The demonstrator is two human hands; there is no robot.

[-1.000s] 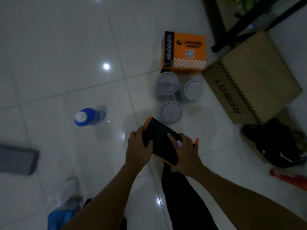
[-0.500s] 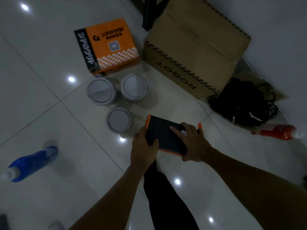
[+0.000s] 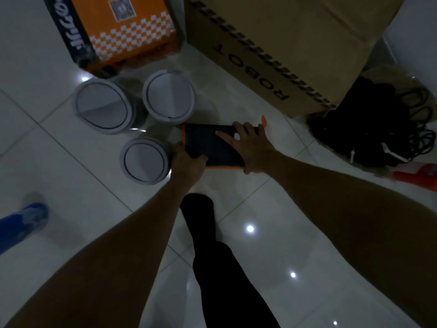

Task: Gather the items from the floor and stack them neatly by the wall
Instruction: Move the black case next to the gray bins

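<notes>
A flat black tablet with an orange rim (image 3: 208,144) is held low over the white tiles, just right of three grey lidded canisters. My left hand (image 3: 188,163) grips its near left corner, thumb on top. My right hand (image 3: 250,147) holds its right end, fingers spread across the black face and thumb under the near edge. The nearest canister (image 3: 144,160) almost touches my left hand. Two more canisters (image 3: 104,106) (image 3: 169,97) stand behind it.
An orange and black box (image 3: 123,29) and a brown cardboard box marked ROBOT (image 3: 283,43) stand by the wall. Black cables (image 3: 378,129) and a red bottle (image 3: 416,175) lie at right. A blue bottle (image 3: 21,223) lies at left. My dark-trousered leg (image 3: 220,263) is below.
I have moved closer to the boxes and the wall. Both hands carried the tablet forward and down, next to the canisters. The blue bottle slid to the left edge of view.
</notes>
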